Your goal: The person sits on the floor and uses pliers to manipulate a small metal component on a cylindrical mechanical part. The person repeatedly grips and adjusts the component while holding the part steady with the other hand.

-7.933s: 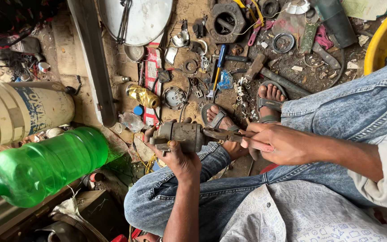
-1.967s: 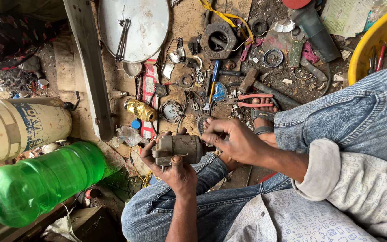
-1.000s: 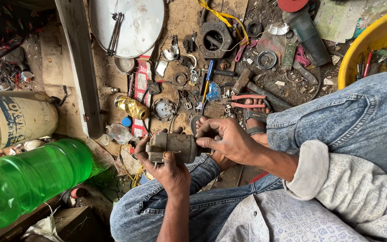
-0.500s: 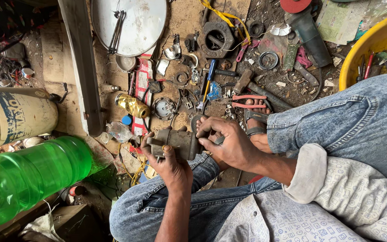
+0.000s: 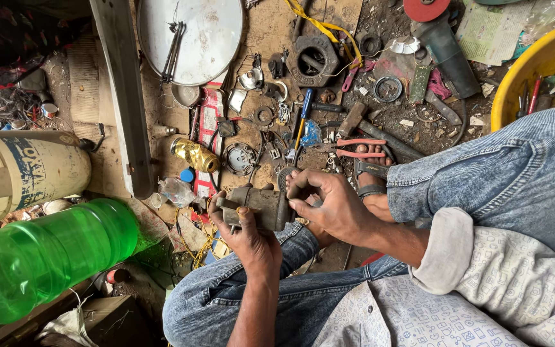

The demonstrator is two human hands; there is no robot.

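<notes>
— What do we have in our grip?

— A grimy metal motor housing (image 5: 261, 207), squat and grey-brown, held out over our knees, just above the littered floor. Our left hand (image 5: 246, 232) is wrapped around it from below, fingers closed on its body, probably so that its open end faces the other hand.

— And the right?

— Our right hand (image 5: 330, 207) is curled against that end, fingertips pinched at the rim. We judge it is working some small part there, but whether anything sits between the fingers we cannot tell.

— Why so low and close?

— It looks steadier that way: both forearms rest near our jeans (image 5: 509, 173), and the piece stays over the floor where loose bits would land among the rest.

— What lies around it?

— Just beyond the housing, our sandalled foot (image 5: 370, 170), with red-handled pliers (image 5: 354, 148) touching the toes and a blue-handled screwdriver (image 5: 301, 122) beside them, all within easy reach. Farther out a round metal dish (image 5: 191, 38), a black toothed ring (image 5: 313, 59), a yellow strap (image 5: 322, 29). To the left a green plastic bottle (image 5: 46, 257) lies on its side near a cream drum (image 5: 20, 170); a yellow tub (image 5: 534, 64) of tools stands at the right edge
</notes>
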